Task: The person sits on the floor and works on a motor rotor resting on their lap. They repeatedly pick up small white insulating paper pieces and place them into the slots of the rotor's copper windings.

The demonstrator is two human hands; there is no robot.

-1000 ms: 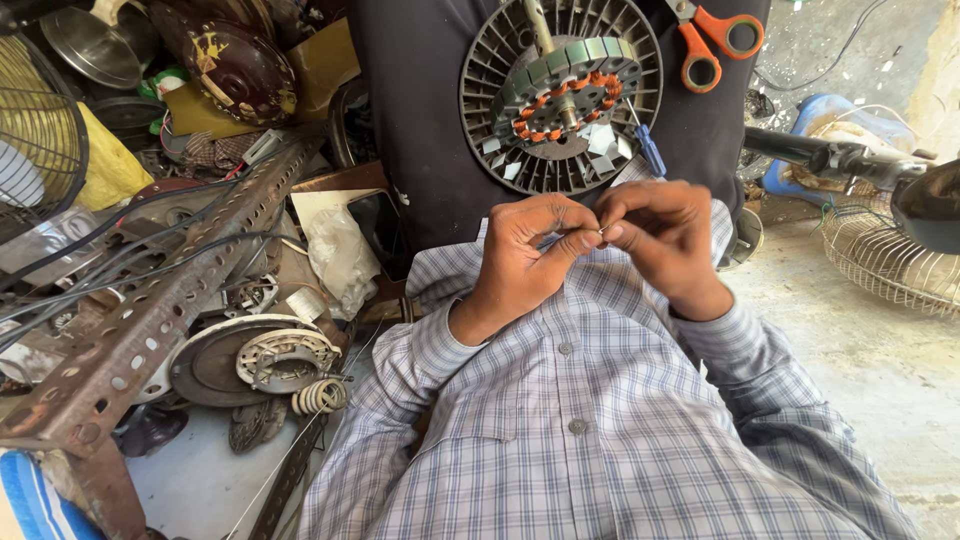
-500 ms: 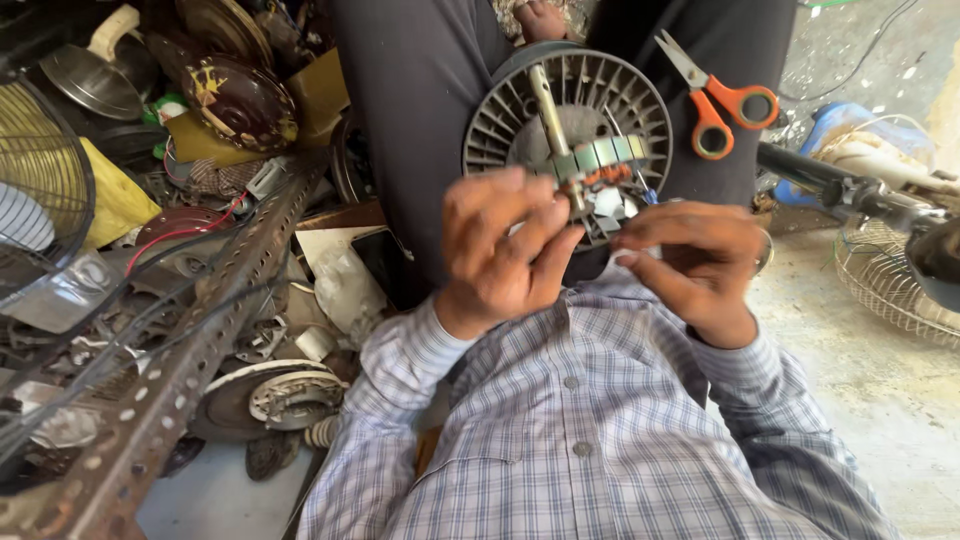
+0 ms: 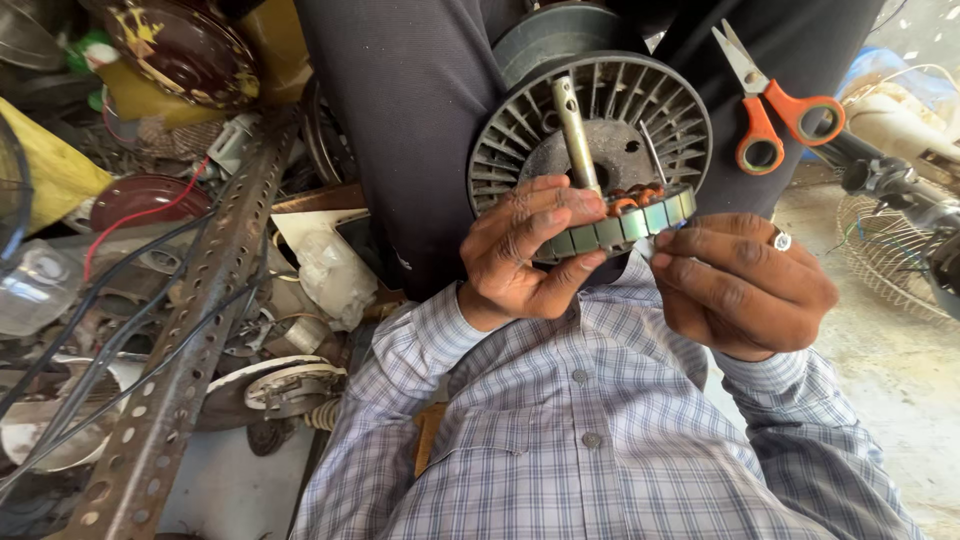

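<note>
My left hand [image 3: 520, 250] grips a round fan-motor stator [image 3: 620, 225] by its grey-green laminated rim, thumb under and fingers over. The stator is tilted almost edge-on; copper windings [image 3: 630, 197] show on top and a steel shaft [image 3: 575, 135] sticks up from its middle. My right hand [image 3: 740, 285], with a ring on one finger, has curled fingers pinching the stator's right edge. Behind the stator a finned grey motor housing [image 3: 520, 140] rests on my dark trousers [image 3: 420, 130]. What the right fingertips hold besides the rim is hidden.
Orange-handled scissors [image 3: 775, 110] lie on my right thigh. A perforated metal angle bar [image 3: 190, 330] runs diagonally at the left among wires, motor parts and a brown domed cover [image 3: 185, 50]. A wire fan guard [image 3: 890, 250] and a dark handle [image 3: 880, 175] sit at the right.
Both hands went from pinching something small below the housing to holding the stator, which now stands raised and tilted in front of the housing. The view has moved closer.
</note>
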